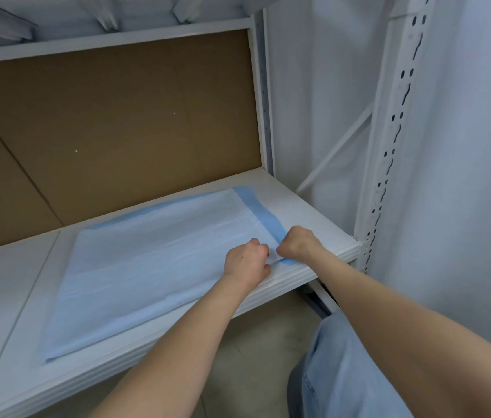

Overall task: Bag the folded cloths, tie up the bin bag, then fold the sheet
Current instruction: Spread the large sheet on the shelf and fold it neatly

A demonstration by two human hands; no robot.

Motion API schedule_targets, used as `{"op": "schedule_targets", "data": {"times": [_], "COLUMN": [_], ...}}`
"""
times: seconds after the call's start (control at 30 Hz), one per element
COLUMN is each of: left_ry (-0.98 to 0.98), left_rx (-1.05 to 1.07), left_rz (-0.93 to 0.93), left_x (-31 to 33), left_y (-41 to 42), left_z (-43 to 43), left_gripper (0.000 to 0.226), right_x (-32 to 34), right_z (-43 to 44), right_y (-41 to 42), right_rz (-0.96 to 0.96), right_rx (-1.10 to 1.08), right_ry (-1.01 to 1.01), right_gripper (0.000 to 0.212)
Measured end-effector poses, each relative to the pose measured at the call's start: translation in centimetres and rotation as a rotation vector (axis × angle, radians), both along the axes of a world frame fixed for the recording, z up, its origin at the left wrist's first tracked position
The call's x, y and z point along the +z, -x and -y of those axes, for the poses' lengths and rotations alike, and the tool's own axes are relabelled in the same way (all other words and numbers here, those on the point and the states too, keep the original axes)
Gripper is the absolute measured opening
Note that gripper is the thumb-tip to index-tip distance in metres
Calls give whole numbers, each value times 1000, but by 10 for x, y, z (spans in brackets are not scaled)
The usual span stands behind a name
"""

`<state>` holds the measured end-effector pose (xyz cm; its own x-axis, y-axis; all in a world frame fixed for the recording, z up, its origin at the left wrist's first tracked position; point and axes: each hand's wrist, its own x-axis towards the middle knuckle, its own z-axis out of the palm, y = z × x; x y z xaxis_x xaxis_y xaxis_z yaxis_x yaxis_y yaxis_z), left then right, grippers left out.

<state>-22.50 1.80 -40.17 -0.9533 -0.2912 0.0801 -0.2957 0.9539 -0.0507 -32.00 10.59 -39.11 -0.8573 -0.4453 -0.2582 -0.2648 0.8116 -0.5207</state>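
Head view — sheet (153, 263) lies flat on white shelf (313, 212), blue band along its right edge. Left hand (247, 260) and right hand (298, 241), both curled, pinch the sheet's near right corner — knuckles almost touching. No readable writing.

Both bare forearms reach forward and up from the lower right, converging — the left hand (247, 260) and right hand (298, 241) sit almost knuckle to knuckle near the front right edge of the shelf (322, 218). Each hand is curled into a tight pinch, fingers tucked under, backs facing the camera — thumbs nearly meeting between them.
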Motion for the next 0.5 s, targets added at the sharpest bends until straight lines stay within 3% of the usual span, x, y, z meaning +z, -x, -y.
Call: {"op": "schedule_targets", "data": {"times": [0.13,0.33,0.5], "left_ry": [47,84,103], "left_rx": [-8,-14,-44], "left_rz": [-6,-7,5], "left_x": [-2,0,-1], "left_y": [1,3,3], "left_z": [-1,-3,-4], "left_gripper": [28,28,27], "right_x": [-6,-6,-5], "right_z": [-1,-9,-17], "right_y": [-1,2,4], "right_rz": [-33,-409,-472], "right_rx": [101,96,14], "right_ry": [-129,-269,-385], "right_gripper": [15,34,47]}}
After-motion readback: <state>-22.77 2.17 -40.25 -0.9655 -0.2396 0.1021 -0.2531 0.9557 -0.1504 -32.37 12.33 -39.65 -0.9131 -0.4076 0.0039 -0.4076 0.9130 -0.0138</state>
